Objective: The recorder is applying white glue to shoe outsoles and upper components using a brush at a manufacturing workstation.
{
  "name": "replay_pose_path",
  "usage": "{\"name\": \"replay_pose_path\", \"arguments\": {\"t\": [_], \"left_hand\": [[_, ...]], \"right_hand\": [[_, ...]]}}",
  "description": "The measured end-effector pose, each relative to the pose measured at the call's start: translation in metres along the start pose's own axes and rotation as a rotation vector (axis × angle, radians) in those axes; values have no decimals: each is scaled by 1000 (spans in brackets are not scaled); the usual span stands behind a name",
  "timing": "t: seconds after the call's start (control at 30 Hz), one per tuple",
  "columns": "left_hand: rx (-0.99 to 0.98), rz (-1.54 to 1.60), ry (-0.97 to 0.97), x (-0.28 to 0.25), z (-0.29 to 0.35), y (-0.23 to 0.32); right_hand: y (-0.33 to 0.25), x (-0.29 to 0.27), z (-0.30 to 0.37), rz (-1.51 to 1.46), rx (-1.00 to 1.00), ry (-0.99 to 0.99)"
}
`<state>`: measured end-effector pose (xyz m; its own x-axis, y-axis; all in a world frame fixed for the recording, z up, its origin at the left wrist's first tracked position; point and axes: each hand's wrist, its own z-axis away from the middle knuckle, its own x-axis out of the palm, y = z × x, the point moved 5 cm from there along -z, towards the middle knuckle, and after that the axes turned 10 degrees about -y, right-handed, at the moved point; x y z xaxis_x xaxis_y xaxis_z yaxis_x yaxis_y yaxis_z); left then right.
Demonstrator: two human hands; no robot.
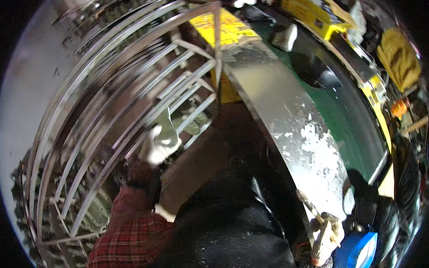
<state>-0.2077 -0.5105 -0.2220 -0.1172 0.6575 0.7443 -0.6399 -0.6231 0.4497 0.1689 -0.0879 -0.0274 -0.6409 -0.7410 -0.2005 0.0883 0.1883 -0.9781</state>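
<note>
My left hand (159, 146), in a pale glove, reaches in among the bars of a metal rack (150, 91). Its fingers are closed on a smooth grey-green piece (166, 127) with a curved edge; the exact kind is unclear. At the lower right, my right hand (327, 237), also pale-gloved, grips a slim tan stick-like tool (310, 205). One end of the tool points up and left over the near edge of a worn metal bench top (290, 118). White flecks cover the near part of that top.
A green conveyor belt (340, 107) runs beyond the bench. Yellow boxes (227, 28) stand at the far end, and a blue box (356, 254) is beside my right hand. More grey-green pieces (196, 121) lie by the rack. Dark jacket-like fabric (388, 230) shows at right.
</note>
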Motion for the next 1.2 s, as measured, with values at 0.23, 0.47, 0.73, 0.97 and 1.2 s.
{"name": "replay_pose_path", "arguments": {"t": [0.23,0.47,0.73,0.97,1.2], "left_hand": [[-433,78,-876,163,113,-134],[-401,-107,-1275,290,145,-163],[-834,-181,-1030,315,124,-270],[-642,-59,-516,215,95,-258],[-899,98,-662,209,94,-264]], "right_hand": [[-68,-60,-18,395,-320,208],[-84,-230,75,652,-286,919],[-16,-278,101,763,170,694],[-36,-271,162,299,41,945],[-50,-67,16,202,-165,71]]}}
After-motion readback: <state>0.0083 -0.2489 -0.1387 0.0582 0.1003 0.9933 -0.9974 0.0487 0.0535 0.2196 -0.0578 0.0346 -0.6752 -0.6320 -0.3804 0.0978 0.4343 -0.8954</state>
